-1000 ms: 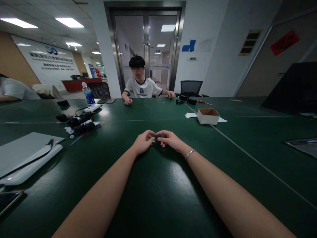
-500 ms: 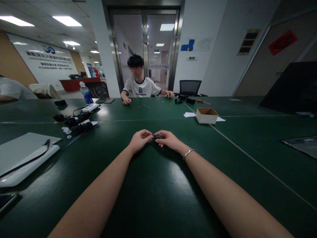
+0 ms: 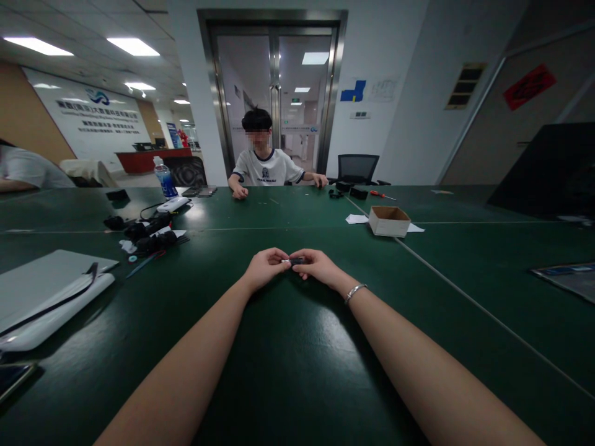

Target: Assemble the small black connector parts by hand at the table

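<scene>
Over the dark green table [image 3: 288, 347], both my hands meet at a small black stick-like object [image 3: 297, 261] that has a silvery left end. Its exact kind is too small to make out. My left hand [image 3: 264, 271] is closed, thumb and fingertips pinching the silvery end. From the other side my right hand [image 3: 323, 270] grips the black part between thumb and fingers, partly hiding it. A silver bracelet [image 3: 354, 292] circles my right wrist.
Ahead to the right stands an open white box [image 3: 389, 227] with paper beneath it. On the left lie a silver laptop [image 3: 56, 272], several black gadgets [image 3: 151, 238] and a bottle [image 3: 164, 178]. Across the table sits a person [image 3: 266, 164], near a red screwdriver [image 3: 382, 195].
A silvery end of the small object now shows between my fingertips, where it looked all dark before. The view has tilted up slightly; my hands stay nearly in place.
</scene>
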The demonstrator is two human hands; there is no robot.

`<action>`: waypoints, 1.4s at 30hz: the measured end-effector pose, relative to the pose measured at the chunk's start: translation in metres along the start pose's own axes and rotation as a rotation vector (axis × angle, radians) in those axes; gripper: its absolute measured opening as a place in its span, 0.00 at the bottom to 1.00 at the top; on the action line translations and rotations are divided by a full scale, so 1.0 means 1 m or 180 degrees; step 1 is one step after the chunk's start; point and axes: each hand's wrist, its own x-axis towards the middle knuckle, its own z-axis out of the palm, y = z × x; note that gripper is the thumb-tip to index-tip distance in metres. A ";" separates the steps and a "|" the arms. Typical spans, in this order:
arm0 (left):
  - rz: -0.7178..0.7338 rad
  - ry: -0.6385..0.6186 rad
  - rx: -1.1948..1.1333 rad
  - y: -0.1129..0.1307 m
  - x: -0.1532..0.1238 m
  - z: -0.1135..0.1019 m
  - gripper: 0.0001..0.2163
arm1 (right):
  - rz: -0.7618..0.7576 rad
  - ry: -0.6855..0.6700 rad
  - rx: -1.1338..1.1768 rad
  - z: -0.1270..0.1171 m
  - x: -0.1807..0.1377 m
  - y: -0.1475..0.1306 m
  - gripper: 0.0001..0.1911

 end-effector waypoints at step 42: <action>-0.0033 0.0135 -0.0156 0.006 -0.002 -0.001 0.18 | 0.0312 0.0032 0.0779 -0.005 -0.001 -0.001 0.08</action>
